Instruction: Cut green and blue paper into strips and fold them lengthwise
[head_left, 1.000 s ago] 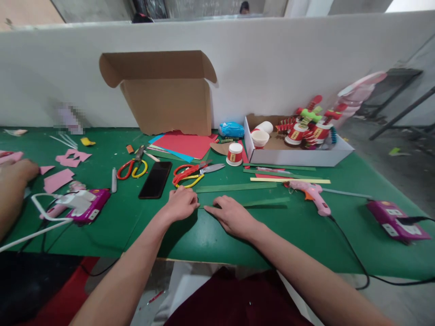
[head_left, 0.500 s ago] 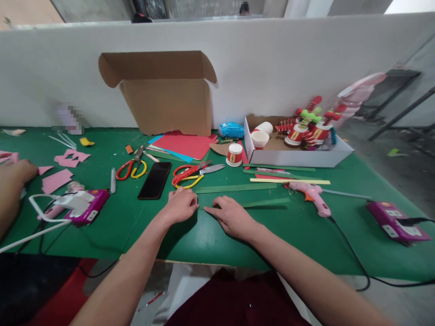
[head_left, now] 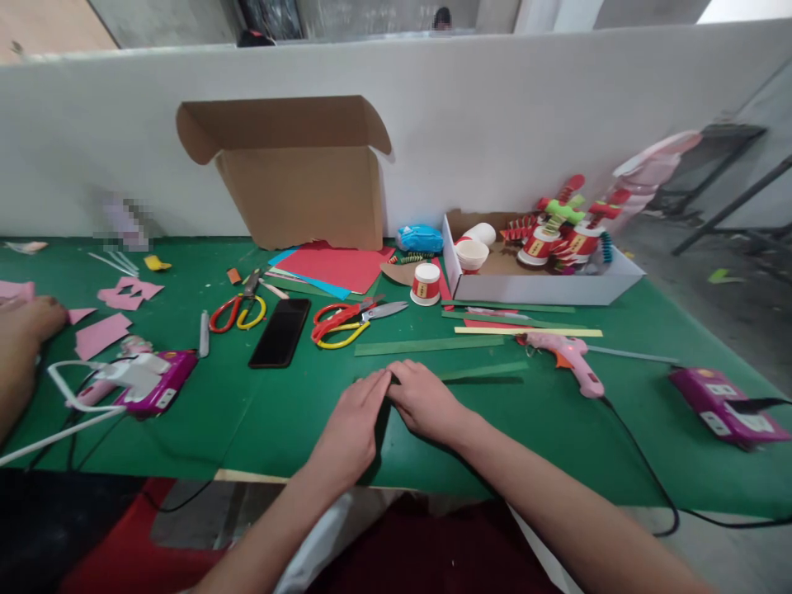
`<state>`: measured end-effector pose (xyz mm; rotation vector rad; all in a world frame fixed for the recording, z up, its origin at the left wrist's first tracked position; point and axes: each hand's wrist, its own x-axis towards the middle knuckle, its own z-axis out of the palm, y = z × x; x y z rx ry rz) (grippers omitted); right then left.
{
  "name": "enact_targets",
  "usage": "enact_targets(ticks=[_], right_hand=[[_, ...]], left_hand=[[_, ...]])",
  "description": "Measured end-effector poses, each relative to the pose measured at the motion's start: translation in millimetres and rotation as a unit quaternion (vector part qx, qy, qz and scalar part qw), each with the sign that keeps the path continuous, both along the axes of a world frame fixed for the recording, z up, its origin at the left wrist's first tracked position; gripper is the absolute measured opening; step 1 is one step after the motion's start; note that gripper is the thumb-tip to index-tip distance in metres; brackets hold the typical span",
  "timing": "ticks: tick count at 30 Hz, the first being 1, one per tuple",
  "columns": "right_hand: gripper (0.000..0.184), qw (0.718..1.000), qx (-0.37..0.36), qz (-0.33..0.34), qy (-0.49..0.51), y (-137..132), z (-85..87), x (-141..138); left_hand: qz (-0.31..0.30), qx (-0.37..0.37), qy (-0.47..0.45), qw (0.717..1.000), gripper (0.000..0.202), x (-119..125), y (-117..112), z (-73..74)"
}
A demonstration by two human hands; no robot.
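From afar, I am resting the left hand (head_left: 351,425), fingers straight and together, against the right hand (head_left: 426,398), fingers curled, over the desk's (head_left: 278,429) nearer green strip (head_left: 487,371); whether either is gripping, I cannot tell.

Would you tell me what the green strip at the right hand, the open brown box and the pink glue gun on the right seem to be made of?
Green strip: probably matte paper or thin card, being flat and dull.
Brown box: seemingly matte cardboard, tan with fold lines.
Glue gun: likely smooth plastic, from its moulded shape.
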<state>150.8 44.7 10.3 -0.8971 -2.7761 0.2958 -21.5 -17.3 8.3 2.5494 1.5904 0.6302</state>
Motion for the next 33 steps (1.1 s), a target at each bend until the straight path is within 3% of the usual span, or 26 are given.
enact_targets(ticks=[4, 10, 16, 22, 27, 33], right_hand=[[0.028, 1.000, 0.020, -0.003, -0.024, -4, 4.3, 2], [0.043, 0.997, 0.030, -0.029, -0.059, -17, 11.8, 17], [0.041, 0.996, 0.044, -0.049, -0.062, -24, 9.5, 26], [0.031, 0.995, 0.053, -0.055, -0.067, -24, 8.4, 23], [0.037, 0.994, 0.068, -0.055, -0.066, -24, 10.7, 30], [0.040, 0.992, 0.083, -0.081, -0.057, -24, 5.6, 46]], left_hand=[[0.071, 0.027, 0.121, 0.990, 0.064, 13, -9, -20.3], [0.103, 0.029, 0.201, 0.974, 0.058, 3, -15, -14.9], [0.115, 0.021, 0.184, 0.976, 0.057, 4, -13, 1.7], [0.018, 0.031, 0.163, 0.986, 0.061, 25, -7, -6.1], [0.067, 0.028, 0.193, 0.979, 0.055, 17, -13, -12.7], [0.100, 0.024, 0.188, 0.977, 0.056, -4, -16, -2.3]])
